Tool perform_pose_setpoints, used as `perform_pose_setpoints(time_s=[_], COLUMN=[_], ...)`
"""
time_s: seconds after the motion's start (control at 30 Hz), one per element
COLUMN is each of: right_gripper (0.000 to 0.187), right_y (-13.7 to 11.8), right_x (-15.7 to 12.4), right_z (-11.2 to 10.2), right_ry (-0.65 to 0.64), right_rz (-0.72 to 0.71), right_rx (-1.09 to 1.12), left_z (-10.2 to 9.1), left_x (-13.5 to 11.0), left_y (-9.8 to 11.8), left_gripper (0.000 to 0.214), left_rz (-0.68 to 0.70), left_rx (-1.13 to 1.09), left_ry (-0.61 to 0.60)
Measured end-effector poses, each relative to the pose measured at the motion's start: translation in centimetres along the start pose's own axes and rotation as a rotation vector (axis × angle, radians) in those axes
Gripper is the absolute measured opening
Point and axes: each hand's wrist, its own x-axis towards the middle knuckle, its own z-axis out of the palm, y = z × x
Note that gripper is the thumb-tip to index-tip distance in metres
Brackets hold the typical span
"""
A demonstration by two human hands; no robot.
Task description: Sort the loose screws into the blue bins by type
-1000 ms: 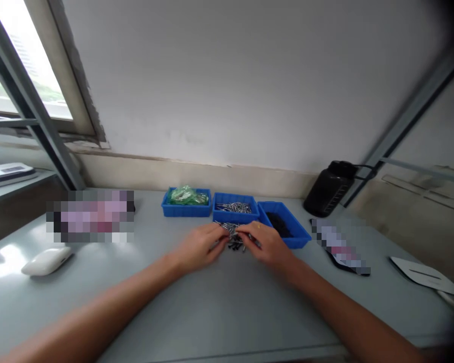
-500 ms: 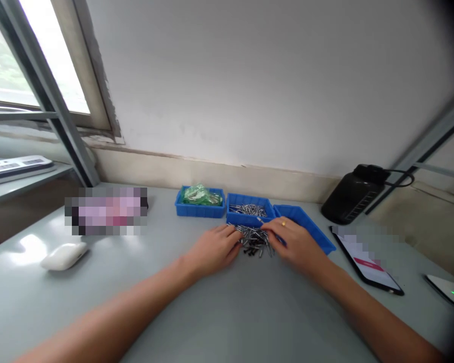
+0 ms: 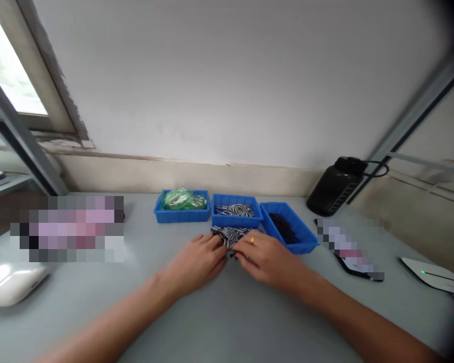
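On the grey surface (image 3: 227, 317) at mid-frame, the left hand (image 3: 200, 259) and right hand (image 3: 267, 259) touch either side of a screw pile (image 3: 230, 235); whether either grip holds any, I cannot tell. Just beyond, at centre, sits a blue tray (image 3: 236, 221) of silver screws (image 3: 237, 209); a black bottle (image 3: 333, 189) stands at right.

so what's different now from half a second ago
The right hand has moved across the pile of screws, leftward and toward the person, so its fingertips are closer to the left hand. The silver piece raised at its fingertips no longer shows there; whether it was let go is hidden. The left hand stays at the pile's left side; the blue trays and black bottle stay put.
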Motion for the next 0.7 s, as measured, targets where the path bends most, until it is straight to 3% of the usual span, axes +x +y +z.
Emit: perform_pose_setpoints(time_s=[0.1,0.2,0.37,0.7], right_gripper=[0.011,0.014,0.013,0.016], right_y=[-0.8,-1.4,-1.6,-1.3], right_x=[-0.3,-0.5,-0.8,-1.1], right_z=[0.1,0.0,-0.7,0.3], right_ry=[-0.154,-0.216,-0.239,-0.254], right_rz=[-0.089,-0.136,-0.157,-0.151], right_rx=[-0.016,-0.072,-0.100,-0.113], left_z=[0.2,0.3,0.2,0.1], left_x=[0.1,0.1,0.0,0.1], left_y=[0.0,-0.2,-0.4,0.3], left_gripper=[0.012,0.011,0.019,0.019], left_rz=[-0.025,-0.083,-0.200,-0.239], left_rx=[-0.001,0.001,0.025,-0.003], left_ry=[-0.016,-0.008,-0.044,-0.067])
